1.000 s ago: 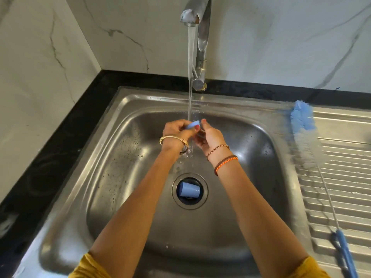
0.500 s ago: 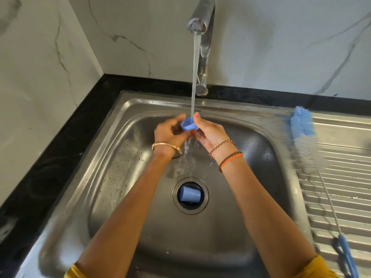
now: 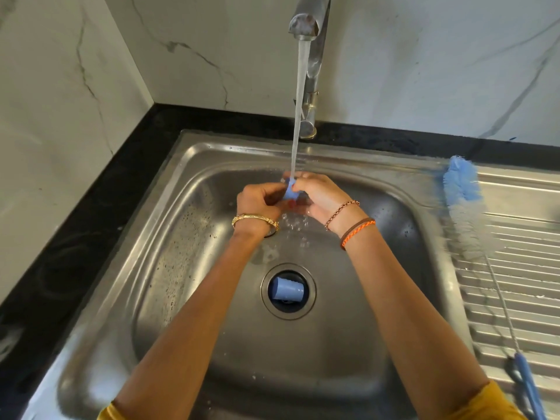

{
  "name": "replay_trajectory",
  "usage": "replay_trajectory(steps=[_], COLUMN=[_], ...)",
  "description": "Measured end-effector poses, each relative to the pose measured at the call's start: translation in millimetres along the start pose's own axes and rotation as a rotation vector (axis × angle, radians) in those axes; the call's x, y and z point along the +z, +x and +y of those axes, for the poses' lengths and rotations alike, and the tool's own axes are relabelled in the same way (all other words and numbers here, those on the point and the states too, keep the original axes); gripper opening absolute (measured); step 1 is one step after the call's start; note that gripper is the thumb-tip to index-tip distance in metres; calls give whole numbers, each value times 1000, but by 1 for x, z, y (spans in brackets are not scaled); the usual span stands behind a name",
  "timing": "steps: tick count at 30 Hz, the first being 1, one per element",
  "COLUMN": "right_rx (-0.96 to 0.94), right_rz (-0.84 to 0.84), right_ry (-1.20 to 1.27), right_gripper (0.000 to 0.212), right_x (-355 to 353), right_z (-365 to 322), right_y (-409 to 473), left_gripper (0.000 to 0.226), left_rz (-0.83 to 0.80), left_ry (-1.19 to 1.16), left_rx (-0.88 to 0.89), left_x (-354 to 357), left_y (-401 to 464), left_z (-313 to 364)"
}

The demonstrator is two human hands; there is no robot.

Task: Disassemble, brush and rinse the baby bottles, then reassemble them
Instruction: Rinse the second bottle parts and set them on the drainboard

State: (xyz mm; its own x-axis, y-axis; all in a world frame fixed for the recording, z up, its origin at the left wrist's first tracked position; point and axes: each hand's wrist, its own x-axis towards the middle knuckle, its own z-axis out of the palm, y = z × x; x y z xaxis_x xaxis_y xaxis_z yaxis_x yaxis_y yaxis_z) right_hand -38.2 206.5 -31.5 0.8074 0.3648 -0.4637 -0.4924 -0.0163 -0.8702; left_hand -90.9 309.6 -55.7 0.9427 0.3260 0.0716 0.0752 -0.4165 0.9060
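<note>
Where the stream from the steel tap lands, I see my left hand and right hand both pinching a small blue plastic bottle part, mostly hidden by fingers, so its shape is unclear. A blue plastic cap lies in the stainless sink's drain. A blue-and-white bottle brush lies on the drainboard, its handle cut off.

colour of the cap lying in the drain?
Light blue cap, seen best in the head view.

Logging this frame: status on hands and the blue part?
Left hand, right hand both grip blue part under running water. Blue cap sits in drain.
</note>
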Motion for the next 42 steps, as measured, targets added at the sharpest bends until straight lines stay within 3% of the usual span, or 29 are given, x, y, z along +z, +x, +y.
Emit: replay_trajectory(steps=[6,11,15,19,22,26,32,38,42], right_rx=[-66,-14,-20,-15,-38,-185,-253,-351,-405], right_rz=[-122,-91,-105,-124,-48,75,132,141,58], right_ry=[334,684,750,547,104,-428,-471,-496,-338], right_gripper=[39,25,27,23,14,36,43,38,30], right_x=[0,-9,-5,1,6,6,2,-2,-12], right_z=[-1,9,14,8,-4,-16,-28,-36,-43], right_y=[-11,-15,-10,-7,-6,-11,-22,-40,-54], left_gripper=[53,49,46,44,41,41,38,25,15], left_rz=[85,111,99,68,-86,-146,-150,-143,-172], left_ry=[-58,-103,-15,16,104,-42,-313,-397,-497], left_rx=[33,60,88,-71,-188,-270,-323,-277,-200], left_x=[-1,-2,-2,-9,-11,-12,-17,-24,-28], left_y=[-2,-3,-3,5,13,16,10,-3,-6], left_z=[5,14,19,17,14,21,40,53,50])
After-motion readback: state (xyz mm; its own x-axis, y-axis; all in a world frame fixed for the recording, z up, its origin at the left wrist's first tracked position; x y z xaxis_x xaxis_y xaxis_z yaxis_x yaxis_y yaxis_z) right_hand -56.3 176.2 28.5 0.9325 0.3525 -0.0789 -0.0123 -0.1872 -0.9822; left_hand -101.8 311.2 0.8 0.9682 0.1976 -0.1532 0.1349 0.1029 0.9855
